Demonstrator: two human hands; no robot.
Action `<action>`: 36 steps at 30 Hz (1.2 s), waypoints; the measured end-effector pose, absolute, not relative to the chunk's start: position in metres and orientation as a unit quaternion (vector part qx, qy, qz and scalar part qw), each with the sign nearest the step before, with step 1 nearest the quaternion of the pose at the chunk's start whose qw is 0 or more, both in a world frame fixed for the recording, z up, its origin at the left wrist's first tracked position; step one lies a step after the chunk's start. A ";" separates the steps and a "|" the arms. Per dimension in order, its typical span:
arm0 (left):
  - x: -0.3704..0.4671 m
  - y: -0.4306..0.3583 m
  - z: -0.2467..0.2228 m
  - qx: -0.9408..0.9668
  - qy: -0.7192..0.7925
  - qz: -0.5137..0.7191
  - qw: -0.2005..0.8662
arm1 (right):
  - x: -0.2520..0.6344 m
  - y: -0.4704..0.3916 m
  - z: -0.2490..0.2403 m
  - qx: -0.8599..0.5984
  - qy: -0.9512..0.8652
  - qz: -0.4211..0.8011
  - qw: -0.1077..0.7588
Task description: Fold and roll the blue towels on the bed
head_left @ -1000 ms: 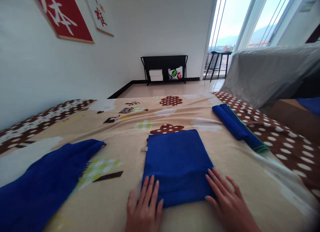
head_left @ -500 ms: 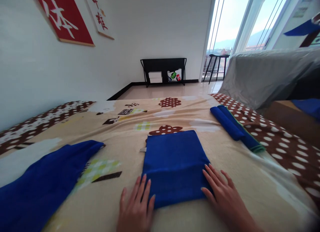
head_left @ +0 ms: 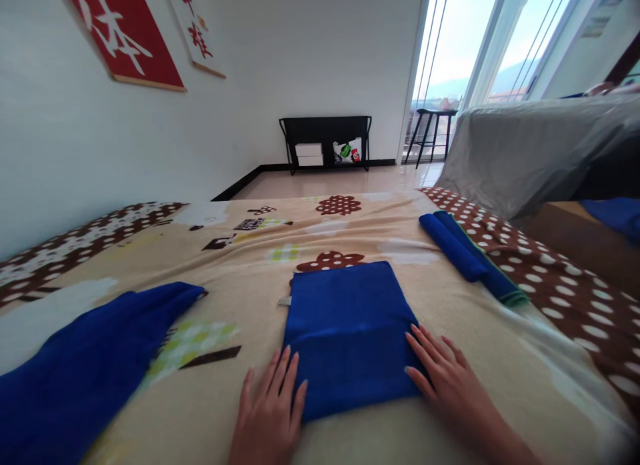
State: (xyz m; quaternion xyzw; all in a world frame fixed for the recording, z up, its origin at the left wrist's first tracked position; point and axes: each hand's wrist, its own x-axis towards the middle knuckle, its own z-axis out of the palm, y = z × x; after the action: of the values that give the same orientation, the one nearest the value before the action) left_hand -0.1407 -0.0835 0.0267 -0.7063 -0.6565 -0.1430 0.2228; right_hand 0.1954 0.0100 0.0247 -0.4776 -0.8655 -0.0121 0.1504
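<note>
A blue cloth [head_left: 350, 325], squarish and lying flat with a slight crease across it, is on the patterned blanket [head_left: 240, 278] in front of me. A small white tag [head_left: 285, 301] sticks out from its left edge. My left hand [head_left: 273, 408] rests at the cloth's near left corner, fingers stretched out. At the right edge lies my right hand [head_left: 447, 375], palm down with fingers spread, the fingertips touching the cloth. Neither hand grips anything.
Rolled blue cloths [head_left: 470, 258] with a green edge lie to the right. A larger blue cloth [head_left: 95, 358] spreads at the left. Behind are a black shelf [head_left: 325, 128], a stool [head_left: 435, 113] and a covered piece of furniture [head_left: 525, 145]. Part of another person's hand [head_left: 600, 89] shows far right.
My hands stay at the cloth's edges with only a slight shift. At far right, the blue cloth raised near the other person has dropped mostly out of sight.
</note>
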 end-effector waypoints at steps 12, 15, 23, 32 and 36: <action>-0.118 -0.051 0.036 -0.777 -0.616 -0.081 0.097 | 0.166 0.031 0.042 -0.414 -0.897 0.104 0.116; -0.156 -0.064 0.029 -0.712 -0.687 -0.077 0.122 | 0.199 0.042 0.032 -0.480 -0.867 0.069 0.114; -0.095 -0.037 0.060 -0.854 -0.507 -0.080 0.084 | 0.139 0.025 0.061 -0.329 -0.928 0.141 0.106; -0.174 -0.034 0.036 -0.708 -0.695 -0.075 0.100 | 0.201 0.081 0.036 -0.490 -0.860 0.075 0.120; -0.134 -0.025 0.056 -0.770 -0.620 -0.084 0.126 | 0.173 0.075 0.058 -0.380 -0.910 0.111 0.120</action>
State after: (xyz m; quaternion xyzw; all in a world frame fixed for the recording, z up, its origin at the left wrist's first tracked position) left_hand -0.1344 -0.0246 0.0565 -0.7696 -0.6202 -0.0845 0.1261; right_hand 0.1726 0.0751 0.0580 -0.3802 -0.9103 0.1115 0.1197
